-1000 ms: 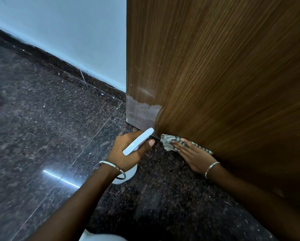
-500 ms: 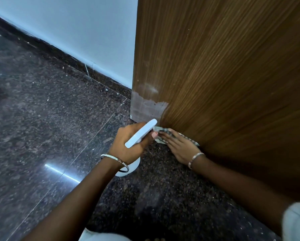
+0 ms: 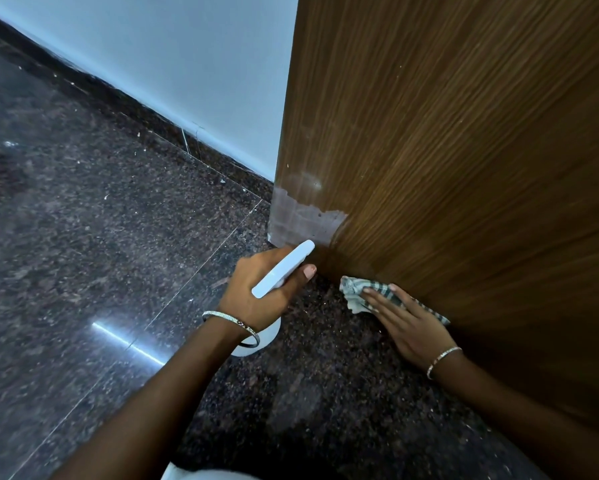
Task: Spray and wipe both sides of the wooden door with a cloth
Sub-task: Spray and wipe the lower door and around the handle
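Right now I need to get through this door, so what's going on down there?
A person is cleaning the foot of the door. The right hand presses a cloth flat against its lower edge; the left hand grips a white spray bottle beside it. A pale patch shows at the door's corner.

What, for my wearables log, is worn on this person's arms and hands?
Left hand: a thin silver bangle at the wrist, mostly smooth, with a small patterned section. Right hand: a finer silver bracelet at the wrist, with a beaded look. No gloves, rings or sleeves show; both arms are bare as far as the view reaches.
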The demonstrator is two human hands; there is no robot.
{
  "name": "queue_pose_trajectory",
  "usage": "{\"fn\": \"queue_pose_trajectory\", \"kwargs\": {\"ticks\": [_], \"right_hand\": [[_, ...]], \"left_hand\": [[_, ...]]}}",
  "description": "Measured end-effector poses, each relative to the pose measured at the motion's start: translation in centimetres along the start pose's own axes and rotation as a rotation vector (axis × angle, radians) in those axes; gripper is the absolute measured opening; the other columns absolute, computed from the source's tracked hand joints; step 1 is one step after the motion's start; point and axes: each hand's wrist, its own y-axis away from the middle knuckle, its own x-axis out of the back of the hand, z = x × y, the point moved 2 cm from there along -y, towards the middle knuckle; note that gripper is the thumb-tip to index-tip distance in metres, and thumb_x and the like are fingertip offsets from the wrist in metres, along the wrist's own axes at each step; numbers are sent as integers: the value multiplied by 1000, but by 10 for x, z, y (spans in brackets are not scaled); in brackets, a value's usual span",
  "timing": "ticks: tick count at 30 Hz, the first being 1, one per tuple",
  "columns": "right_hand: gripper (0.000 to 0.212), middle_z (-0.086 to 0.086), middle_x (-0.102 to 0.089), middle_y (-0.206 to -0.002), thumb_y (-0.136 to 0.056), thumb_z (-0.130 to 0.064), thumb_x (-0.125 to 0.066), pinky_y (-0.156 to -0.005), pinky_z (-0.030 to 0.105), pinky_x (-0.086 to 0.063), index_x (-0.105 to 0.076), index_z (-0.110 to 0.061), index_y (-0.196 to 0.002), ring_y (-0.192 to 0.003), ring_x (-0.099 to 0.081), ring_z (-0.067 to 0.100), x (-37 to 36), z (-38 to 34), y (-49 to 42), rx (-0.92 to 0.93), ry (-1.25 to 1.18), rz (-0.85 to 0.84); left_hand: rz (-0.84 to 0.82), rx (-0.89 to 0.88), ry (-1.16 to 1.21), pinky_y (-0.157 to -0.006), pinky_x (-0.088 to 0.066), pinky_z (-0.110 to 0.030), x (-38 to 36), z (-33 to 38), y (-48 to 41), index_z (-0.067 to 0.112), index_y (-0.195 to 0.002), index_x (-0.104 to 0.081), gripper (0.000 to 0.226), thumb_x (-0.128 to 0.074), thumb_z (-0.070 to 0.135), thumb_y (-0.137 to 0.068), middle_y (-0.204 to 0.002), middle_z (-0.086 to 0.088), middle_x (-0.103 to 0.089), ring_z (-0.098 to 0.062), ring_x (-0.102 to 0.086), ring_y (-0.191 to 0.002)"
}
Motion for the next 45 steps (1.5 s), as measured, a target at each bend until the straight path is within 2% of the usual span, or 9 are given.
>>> {"fn": "queue_pose_trajectory", "kwargs": {"ticks": [5,10,14,21,25,29,34,39,45], "right_hand": [[59,12,-8,-169,-98,-17,-26,-124,57,16,-47,-9,-153,-158,17,28,67,58,-26,-396,-240,283],[72,6,-3,-172,-101,-25,-46,-125,56,5,-16,-17,-166,-158,-2,21,128,123,-60,-678,-163,495],[57,24,-14,-167,-112,-38,-33,-127,57,4,-38,-4,-157,-158,-4,39,105,100,-100,-495,-53,512],[65,41,11,-156,-105,-30,-19,-111,70,27,-24,9,-157,-140,26,62,64,22,-152,5,39,146],[67,32,16,-158,-98,-21,-9,-105,65,38,-21,7,-158,-145,28,44,75,27,-149,35,-18,114],[61,16,-5,-168,-99,-17,-20,-122,58,22,-42,-4,-155,-159,1,27,103,66,-118,-285,-176,339],[65,11,3,-172,-101,-15,-31,-126,54,12,-20,-10,-164,-159,2,25,152,127,-112,-620,-218,510],[62,32,4,-166,-102,-17,-13,-123,61,15,-13,3,-162,-154,13,47,134,102,-159,-416,-21,402],[67,39,27,-146,-108,-36,-16,-117,66,17,-13,5,-160,-142,24,58,91,27,-205,28,-3,127]], "left_hand": [[51,37,18,-61,-48,-41,1,0,-3,20,-66,-54,35,-61,45,-90,-52,2,-56,-13,-58,-51],[117,27,-16,-55,-42,-32,4,-3,-8,25,-68,-55,30,-59,44,-91,-53,5,-54,-13,-54,-54],[163,51,-6,-56,-42,-27,11,-8,-7,28,-69,-59,27,-62,43,-92,-57,8,-59,-9,-56,-55],[131,69,-19,-56,-41,-20,29,-22,1,33,-72,-56,25,-61,46,-92,-59,13,-60,-7,-59,-57],[150,51,-52,-56,-37,-17,36,-23,5,44,-67,-48,28,-59,48,-91,-62,21,-60,-1,-57,-59],[170,68,-45,-60,-47,-34,35,-26,4,33,-69,-53,28,-57,51,-91,-57,8,-59,-7,-58,-56],[201,70,-43,-58,-44,-35,36,-28,-1,35,-62,-47,33,-58,46,-91,-53,12,-54,-8,-55,-54],[201,41,-40,-55,-31,-14,36,-37,-5,43,-66,-47,29,-61,43,-91,-59,15,-54,-2,-54,-57],[177,53,-23,-56,-35,-18,42,-49,3,33,-70,-51,25,-61,41,-92,-59,11,-55,-4,-54,-57]]}}
